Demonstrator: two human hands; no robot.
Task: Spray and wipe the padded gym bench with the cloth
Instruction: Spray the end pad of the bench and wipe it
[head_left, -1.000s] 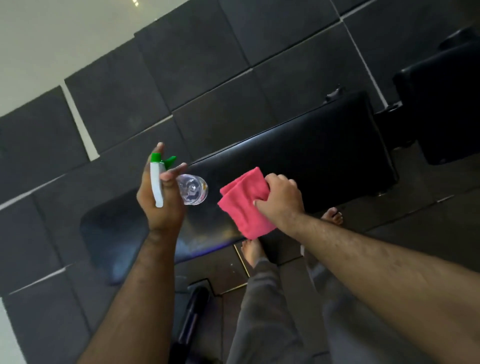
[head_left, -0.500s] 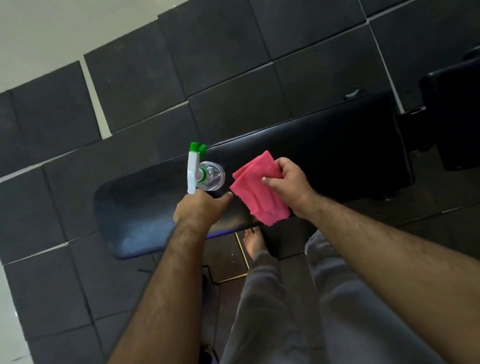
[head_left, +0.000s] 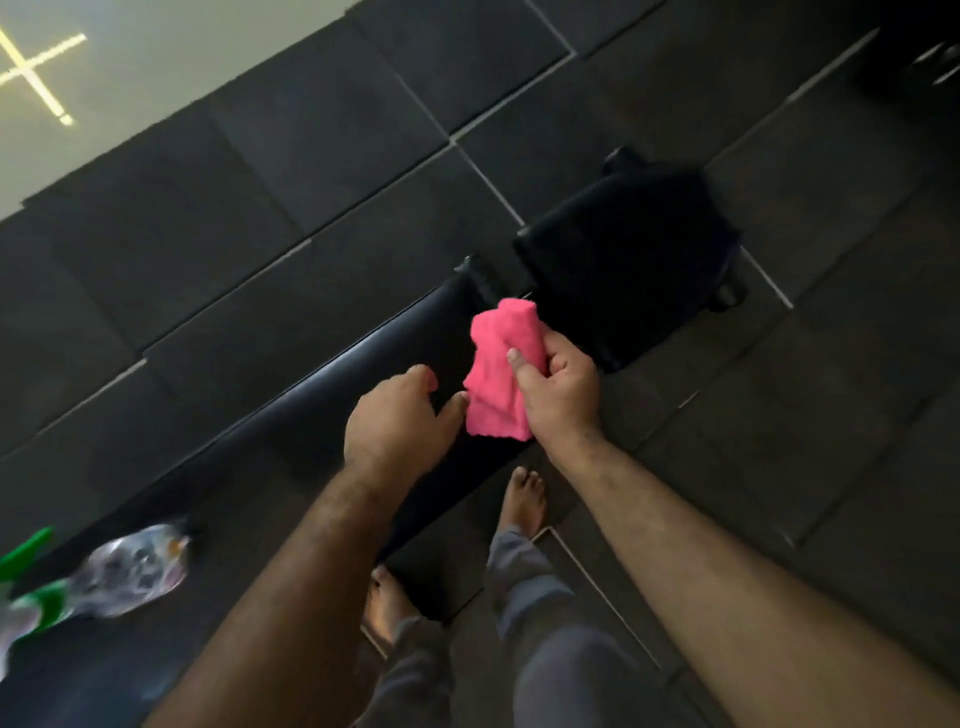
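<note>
Right hand (head_left: 558, 395) clenched on folded pink microfibre cloth (head_left: 498, 374) over black padded table (head_left: 322, 415).
Left hand (head_left: 400, 421) released, empty, thumb touching cloth; clear green-trigger spray bottle (head_left: 119, 571) lying blurred on table, no readable labels.

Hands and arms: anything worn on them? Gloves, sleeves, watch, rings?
Nothing worn. The left hand and right hand have no gloves, and no rings show. Both forearms are uncovered as far as the frame's edge, with visible hair; no sleeve, watch or band in view.

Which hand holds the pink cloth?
The right hand grips the folded pink cloth above the black padded bench; the left hand is empty, fingers spread.
</note>
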